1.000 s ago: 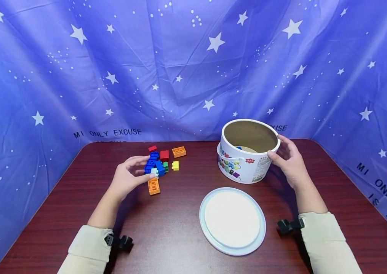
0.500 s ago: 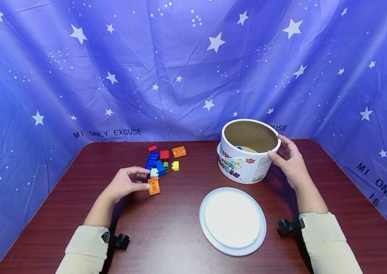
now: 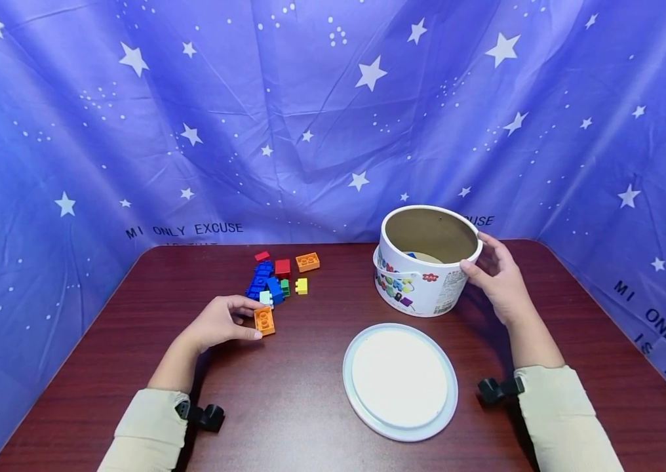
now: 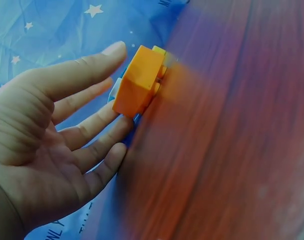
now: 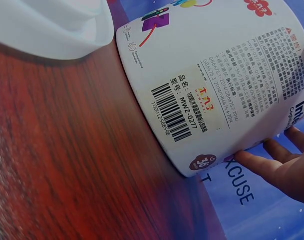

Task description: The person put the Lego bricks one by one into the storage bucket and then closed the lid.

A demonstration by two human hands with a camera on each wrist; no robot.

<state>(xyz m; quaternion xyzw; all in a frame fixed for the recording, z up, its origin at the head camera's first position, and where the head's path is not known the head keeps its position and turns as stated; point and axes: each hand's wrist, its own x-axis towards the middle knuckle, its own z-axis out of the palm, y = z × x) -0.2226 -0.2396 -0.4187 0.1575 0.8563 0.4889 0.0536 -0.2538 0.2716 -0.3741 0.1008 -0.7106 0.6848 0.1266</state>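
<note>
Left of centre in the head view, an orange interlocking toy brick lies hollow side up on the tabletop, at the near end of a loose cluster. The left hand is spread around it and not clenched, with the thumb at the near edge and the index finger toward the far end. The left wrist view shows the thumb apart from the brick; whether the other fingers touch it, I cannot tell.

Right of centre, the right hand grasps the side of a white toy bucket, thumb near the rim and fingers curved along the outer wall. That light hold should suffice to steady the bucket; squeezing harder adds little.

To grip the orange brick well, bring thumb and index finger squarely onto opposite side walls, low enough to avoid slipping off the rim of its hollow. A pale block sits just beyond it, so the index finger should go in narrowly, or it may nudge that piece into the dark blue bricks. The white lid lies below the bucket in the frame, well apart from the brick.
</note>
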